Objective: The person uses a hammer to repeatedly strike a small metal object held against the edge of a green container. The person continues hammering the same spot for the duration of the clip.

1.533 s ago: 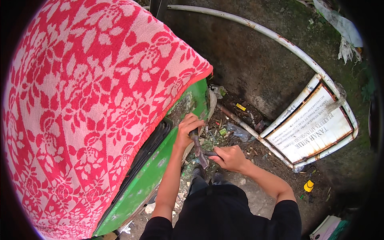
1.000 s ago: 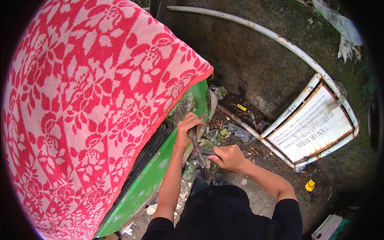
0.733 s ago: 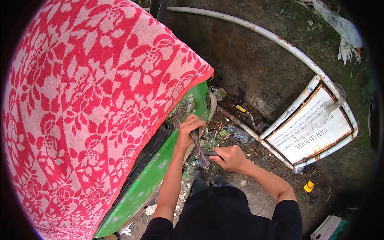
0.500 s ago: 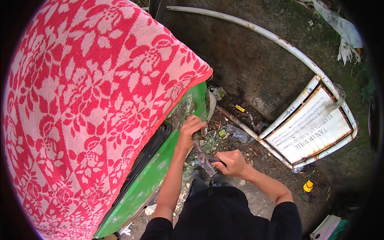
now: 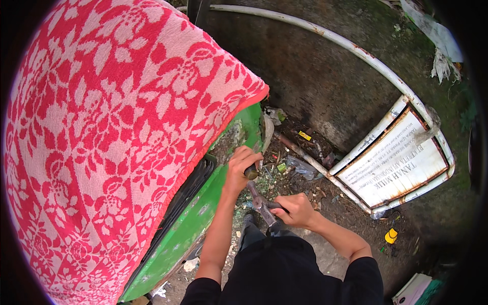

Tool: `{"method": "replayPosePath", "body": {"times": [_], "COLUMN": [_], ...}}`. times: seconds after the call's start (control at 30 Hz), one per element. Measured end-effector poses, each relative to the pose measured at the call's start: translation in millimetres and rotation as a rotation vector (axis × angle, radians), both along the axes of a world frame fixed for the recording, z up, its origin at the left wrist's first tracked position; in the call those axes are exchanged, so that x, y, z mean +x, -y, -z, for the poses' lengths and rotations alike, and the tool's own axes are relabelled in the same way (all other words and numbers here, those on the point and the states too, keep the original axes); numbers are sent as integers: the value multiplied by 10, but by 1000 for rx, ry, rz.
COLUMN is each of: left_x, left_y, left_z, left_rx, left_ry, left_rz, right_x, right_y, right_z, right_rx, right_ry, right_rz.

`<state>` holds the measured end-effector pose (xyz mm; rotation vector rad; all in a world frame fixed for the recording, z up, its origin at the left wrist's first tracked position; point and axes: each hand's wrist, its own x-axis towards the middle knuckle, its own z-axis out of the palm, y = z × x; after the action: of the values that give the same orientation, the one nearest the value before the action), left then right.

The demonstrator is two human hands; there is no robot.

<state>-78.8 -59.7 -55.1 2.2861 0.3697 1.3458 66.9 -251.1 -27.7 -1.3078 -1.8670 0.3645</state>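
My left hand (image 5: 241,166) is closed around a short tool with a dark handle and a rounded, brassy butt end (image 5: 251,173). The rest of that tool is hidden behind my fingers, so its kind does not show. It is held against the chipped edge of a green painted panel (image 5: 203,213). My right hand (image 5: 296,210) grips a hammer (image 5: 261,204) by its dark handle. The worn metal head lies between my hands, one end just short of the brassy butt.
A red and pink floral towel (image 5: 112,127) drapes over the green body at left. On the right stands a rusty white pipe frame (image 5: 356,51) with a white sign panel (image 5: 396,160). Litter and a yellow plastic piece (image 5: 391,236) lie on the dirt.
The hammer head has drawn back slightly toward my body, away from the butt of the tool in my left hand. Both hands keep their grip.
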Motion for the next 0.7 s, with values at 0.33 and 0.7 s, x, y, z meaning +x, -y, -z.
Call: {"method": "replayPosePath", "body": {"times": [0.33, 0.7], "left_x": [80, 53], "left_y": [5, -20], "left_z": [-59, -42], "left_rx": [-34, -64], "left_ry": [11, 40], "left_rz": [-25, 1], "right_x": [170, 132], "right_y": [-13, -84], "right_z": [-18, 4], "right_rx": [94, 57], "right_ry": [-85, -81], "right_rz": [-89, -26]}}
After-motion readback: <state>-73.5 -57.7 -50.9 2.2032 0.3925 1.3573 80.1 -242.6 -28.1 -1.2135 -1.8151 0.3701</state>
